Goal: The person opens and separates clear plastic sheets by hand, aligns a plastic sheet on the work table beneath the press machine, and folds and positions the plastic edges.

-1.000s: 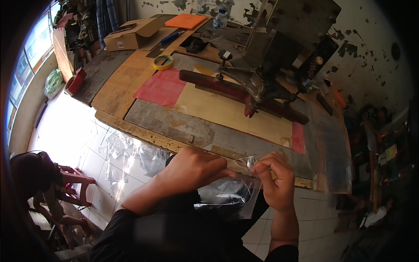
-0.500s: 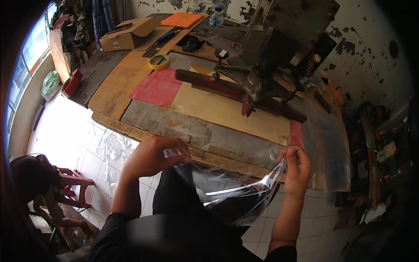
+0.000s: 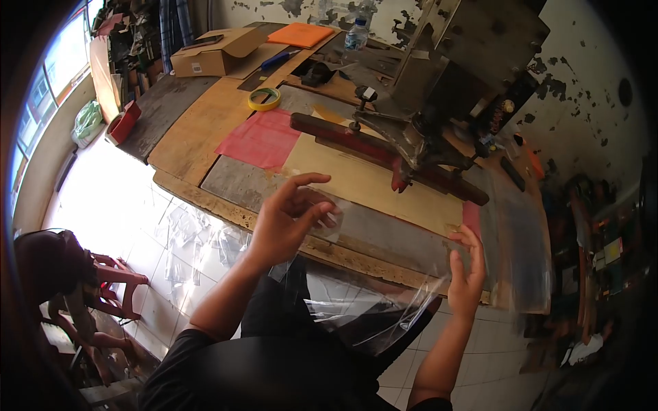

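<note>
My left hand (image 3: pixel 291 222) is raised over the front edge of the worktable, fingers curled. Clear plastic film shows between its thumb and fingertips. Below both hands, a transparent plastic sheet (image 3: pixel 370 308) sags over my lap with bright glints on it. My right hand (image 3: pixel 467 274) is beside the sheet's right end, thumb and fingers apart; whether the film touches it is hard to see. Beyond the hands, a yellowish sheet (image 3: pixel 370 181) lies on the table under the dark red bar (image 3: pixel 329 135) of a press machine (image 3: pixel 445 89).
Pink sheet (image 3: pixel 257 139) lies left of the press, near a yellow tape roll (image 3: pixel 264 99). Behind are a cardboard box (image 3: pixel 205 60), a blue-handled cutter (image 3: pixel 279 59), an orange folder (image 3: pixel 300 34) and a bottle (image 3: pixel 356 34). Plastic scraps (image 3: pixel 185 240) and a red stool (image 3: pixel 123 281) are on the floor.
My left hand has risen and moved right, over the table edge. My right hand's fingers have spread from a pinch on the sheet's corner. The sheet has dropped slightly at the right.
</note>
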A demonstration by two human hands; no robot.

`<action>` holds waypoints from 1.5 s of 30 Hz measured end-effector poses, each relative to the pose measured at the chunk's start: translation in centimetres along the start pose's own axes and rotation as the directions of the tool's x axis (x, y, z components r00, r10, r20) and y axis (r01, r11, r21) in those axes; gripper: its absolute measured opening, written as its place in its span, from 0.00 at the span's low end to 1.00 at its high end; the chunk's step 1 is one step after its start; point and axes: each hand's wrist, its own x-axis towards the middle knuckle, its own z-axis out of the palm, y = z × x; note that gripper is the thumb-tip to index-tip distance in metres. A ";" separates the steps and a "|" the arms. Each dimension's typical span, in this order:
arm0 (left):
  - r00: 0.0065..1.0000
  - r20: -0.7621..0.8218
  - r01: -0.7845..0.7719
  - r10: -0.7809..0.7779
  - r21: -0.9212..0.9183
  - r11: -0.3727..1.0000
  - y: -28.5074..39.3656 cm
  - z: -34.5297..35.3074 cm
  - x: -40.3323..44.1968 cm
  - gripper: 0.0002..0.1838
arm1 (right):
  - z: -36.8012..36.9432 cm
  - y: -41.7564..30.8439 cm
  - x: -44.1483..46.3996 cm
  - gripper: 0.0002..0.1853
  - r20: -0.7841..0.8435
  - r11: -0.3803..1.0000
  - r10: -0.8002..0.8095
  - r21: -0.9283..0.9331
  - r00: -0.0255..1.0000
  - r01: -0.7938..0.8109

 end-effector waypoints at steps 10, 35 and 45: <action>0.967 0.230 0.102 -0.107 0.033 0.994 1.2 5.1 -1.4 0.25 | 3.4 -5.9 -1.8 0.19 0.389 0.911 -0.115 -0.325 0.914 0.253; 0.931 0.303 0.219 -0.205 -0.011 0.976 2.0 5.0 -1.5 0.17 | 2.8 -6.6 -1.1 0.07 0.394 0.995 0.078 0.023 0.916 -0.095; 0.950 0.263 0.167 -0.169 0.029 0.986 1.6 5.0 -1.5 0.16 | 2.7 -5.8 -1.2 0.11 0.391 1.000 0.013 -0.016 0.920 -0.007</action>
